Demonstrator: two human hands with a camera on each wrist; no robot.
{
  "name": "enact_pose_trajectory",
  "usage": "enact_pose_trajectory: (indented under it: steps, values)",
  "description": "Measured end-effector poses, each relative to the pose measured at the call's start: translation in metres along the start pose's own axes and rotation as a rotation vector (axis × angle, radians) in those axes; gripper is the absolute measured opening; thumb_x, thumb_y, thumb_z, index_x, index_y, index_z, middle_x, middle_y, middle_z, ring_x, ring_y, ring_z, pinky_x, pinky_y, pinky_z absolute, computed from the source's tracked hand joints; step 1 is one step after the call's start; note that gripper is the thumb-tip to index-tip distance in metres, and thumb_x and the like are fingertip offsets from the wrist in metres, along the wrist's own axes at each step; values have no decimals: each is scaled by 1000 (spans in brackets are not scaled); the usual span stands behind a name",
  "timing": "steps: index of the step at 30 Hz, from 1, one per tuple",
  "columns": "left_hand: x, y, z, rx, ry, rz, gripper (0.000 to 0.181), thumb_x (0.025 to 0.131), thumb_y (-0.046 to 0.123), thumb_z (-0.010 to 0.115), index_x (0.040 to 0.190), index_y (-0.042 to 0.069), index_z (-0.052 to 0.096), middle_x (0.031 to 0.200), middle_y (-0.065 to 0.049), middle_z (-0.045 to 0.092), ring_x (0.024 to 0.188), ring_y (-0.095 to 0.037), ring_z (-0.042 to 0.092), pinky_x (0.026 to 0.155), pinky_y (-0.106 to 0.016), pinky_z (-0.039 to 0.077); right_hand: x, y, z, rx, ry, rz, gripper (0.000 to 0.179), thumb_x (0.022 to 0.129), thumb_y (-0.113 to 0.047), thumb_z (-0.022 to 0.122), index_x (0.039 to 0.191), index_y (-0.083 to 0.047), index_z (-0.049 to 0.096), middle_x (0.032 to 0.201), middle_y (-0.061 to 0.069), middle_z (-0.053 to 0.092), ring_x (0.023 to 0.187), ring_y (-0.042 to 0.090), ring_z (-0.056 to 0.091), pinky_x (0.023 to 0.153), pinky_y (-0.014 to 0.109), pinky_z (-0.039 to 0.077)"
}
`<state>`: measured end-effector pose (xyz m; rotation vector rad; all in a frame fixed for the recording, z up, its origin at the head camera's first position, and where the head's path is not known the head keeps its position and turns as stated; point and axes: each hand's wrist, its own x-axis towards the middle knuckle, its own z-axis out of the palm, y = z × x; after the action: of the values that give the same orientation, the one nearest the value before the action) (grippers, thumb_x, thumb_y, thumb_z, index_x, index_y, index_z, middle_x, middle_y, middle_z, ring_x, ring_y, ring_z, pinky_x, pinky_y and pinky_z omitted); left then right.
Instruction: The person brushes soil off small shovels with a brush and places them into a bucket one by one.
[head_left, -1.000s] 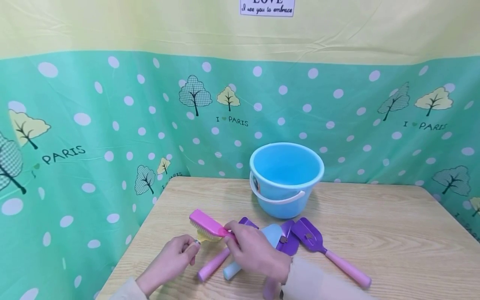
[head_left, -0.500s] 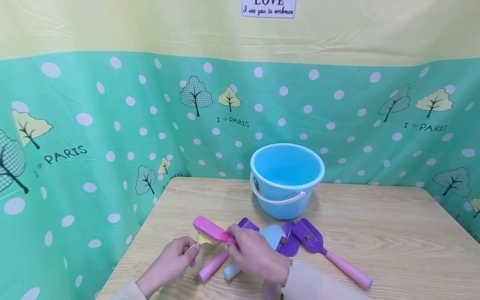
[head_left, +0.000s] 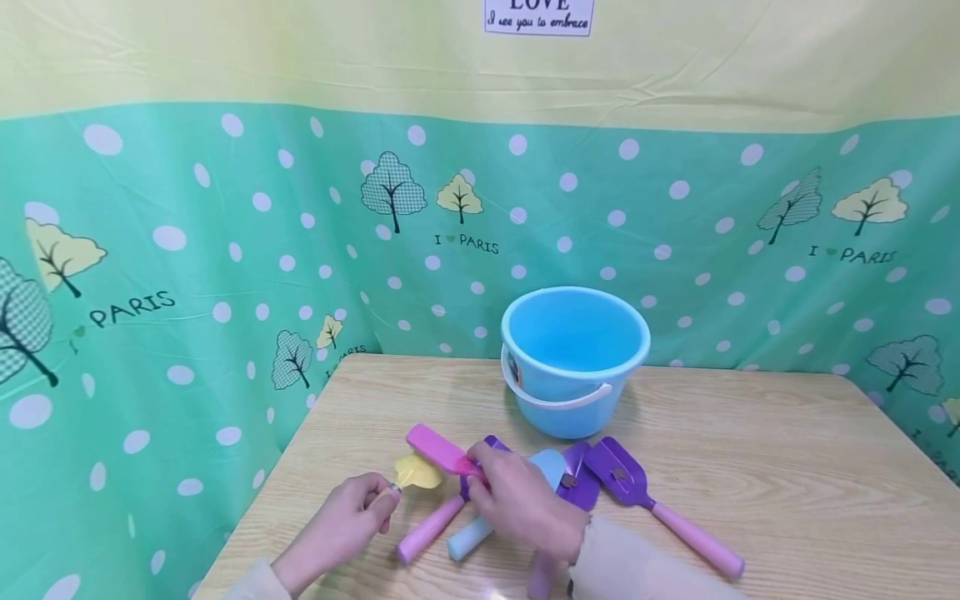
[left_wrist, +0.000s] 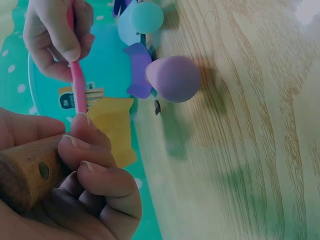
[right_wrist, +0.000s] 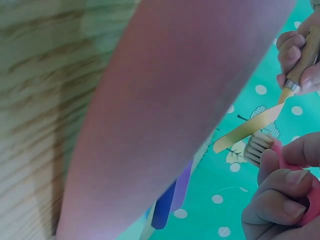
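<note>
My left hand (head_left: pixel 341 518) grips a small garden shovel by its wooden handle (left_wrist: pixel 35 172). Its yellow blade (head_left: pixel 418 473) points up and to the right in the head view. The right hand (head_left: pixel 521 507) holds a pink brush (head_left: pixel 437 447) by the handle, thumb and fingers wrapped round it. Pale bristles (right_wrist: pixel 256 147) face the yellow blade in the right wrist view. From the head, the brush overlaps the blade's upper right edge. Under and beside the right hand lie a light blue shovel (head_left: pixel 471 537) and a purple shovel with a pink handle (head_left: pixel 431 529), both partly covered.
Behind the hands stands a light blue bucket (head_left: pixel 570 421) with a white handle. Another purple shovel (head_left: pixel 618 471) lies to the right, and a further purple blade (head_left: pixel 581 483) is partly hidden. A green dotted curtain (head_left: pixel 465 308) borders the wooden table (head_left: pixel 787 467).
The brush in my right hand slides right along the yellow blade, uncovering more of it. My left hand and the shovel stay nearly still.
</note>
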<state>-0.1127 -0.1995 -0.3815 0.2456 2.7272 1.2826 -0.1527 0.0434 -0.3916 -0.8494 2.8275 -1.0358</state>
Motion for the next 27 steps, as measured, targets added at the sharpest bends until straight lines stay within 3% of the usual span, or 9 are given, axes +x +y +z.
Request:
enact_pose_trajectory:
  steps: [21, 27]
  values:
    - [-1, 1, -2, -5, 2, -29, 26, 96, 24, 52, 79, 4, 55, 63, 2, 56, 46, -6, 37, 41, -21, 32, 5, 17, -5, -77, 43, 62, 27, 90, -15, 61, 117, -10, 58, 89, -1, 62, 69, 5, 54, 55, 21, 45]
    - [0, 0, -3, -15, -3, -28, 26, 97, 23, 52, 79, 5, 54, 63, 1, 55, 45, -5, 35, 40, -20, 29, 6, 18, -10, -52, 25, 105, 28, 91, -18, 60, 118, -11, 58, 86, -2, 61, 64, 5, 53, 51, 22, 45]
